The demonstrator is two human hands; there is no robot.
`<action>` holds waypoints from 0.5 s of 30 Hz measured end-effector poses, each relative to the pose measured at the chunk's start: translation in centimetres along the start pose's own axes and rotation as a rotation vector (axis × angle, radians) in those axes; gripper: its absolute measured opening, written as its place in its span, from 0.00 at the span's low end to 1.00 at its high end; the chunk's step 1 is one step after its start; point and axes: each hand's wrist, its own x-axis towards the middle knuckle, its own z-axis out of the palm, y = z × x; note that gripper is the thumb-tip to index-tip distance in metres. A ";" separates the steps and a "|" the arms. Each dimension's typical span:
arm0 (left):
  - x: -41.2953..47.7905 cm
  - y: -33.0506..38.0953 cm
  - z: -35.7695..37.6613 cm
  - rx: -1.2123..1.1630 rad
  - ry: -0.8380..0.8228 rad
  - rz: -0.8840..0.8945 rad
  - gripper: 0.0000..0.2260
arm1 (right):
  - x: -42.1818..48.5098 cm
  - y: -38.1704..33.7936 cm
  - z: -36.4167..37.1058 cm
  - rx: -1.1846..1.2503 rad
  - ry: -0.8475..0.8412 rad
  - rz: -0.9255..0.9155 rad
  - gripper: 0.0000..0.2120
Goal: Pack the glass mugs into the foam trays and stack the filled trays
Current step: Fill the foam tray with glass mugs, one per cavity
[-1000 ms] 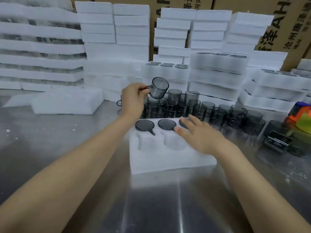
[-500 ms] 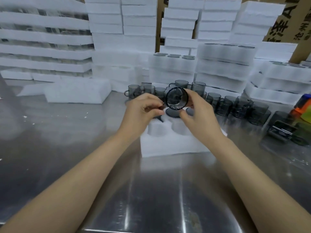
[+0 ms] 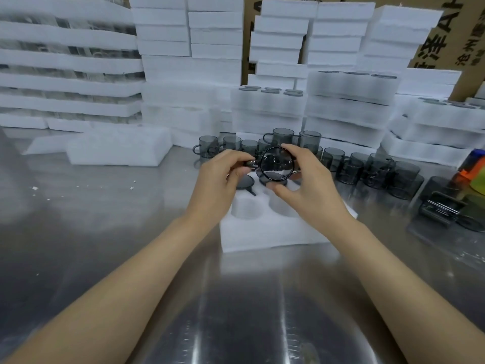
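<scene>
Over the foam tray: I saw the held mug (image 3: 276,164) tipped on its side, one round end facing the camera, raised clear of the foam tray (image 3: 262,237).
Left hand: my view had the left hand (image 3: 220,185) pinching the mug's handle between thumb and fingers.
Right hand: the right hand (image 3: 307,185) was curled round the mug's body, fingers over the top and thumb beneath, clamped on the glass.
Tray: white, flat on the steel table (image 3: 131,232), directly under both hands; two front pockets showed bare foam.
Packed mug: one dark packed mug (image 3: 244,183) sat in the back-left pocket; the rest of that row was mostly hidden by the hands.
Loose mugs: smoky grey loose mugs (image 3: 351,166) stood upright just behind the tray, running off to the right.
Stacks: filled stacks (image 3: 349,101) of foam rose behind them, with dark rims showing on the top layers.
Foam block: a foam block (image 3: 118,148) lay on the table at left, well apart.
Cartons: printed cartons (image 3: 446,35) stood at the back.
Right edge: an orange and green item (image 3: 472,174); I couldn't tell what it was.
</scene>
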 end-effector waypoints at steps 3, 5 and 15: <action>-0.1 0.0 0.0 0.005 0.020 -0.017 0.10 | 0.0 0.0 -0.1 0.007 -0.018 -0.002 0.32; -0.1 0.1 0.0 -0.005 0.028 -0.029 0.10 | 0.0 0.0 -0.3 0.014 -0.030 -0.020 0.32; 0.3 0.8 -1.6 0.104 -0.045 -0.171 0.10 | -0.3 -1.9 -0.4 0.075 -0.026 -0.067 0.30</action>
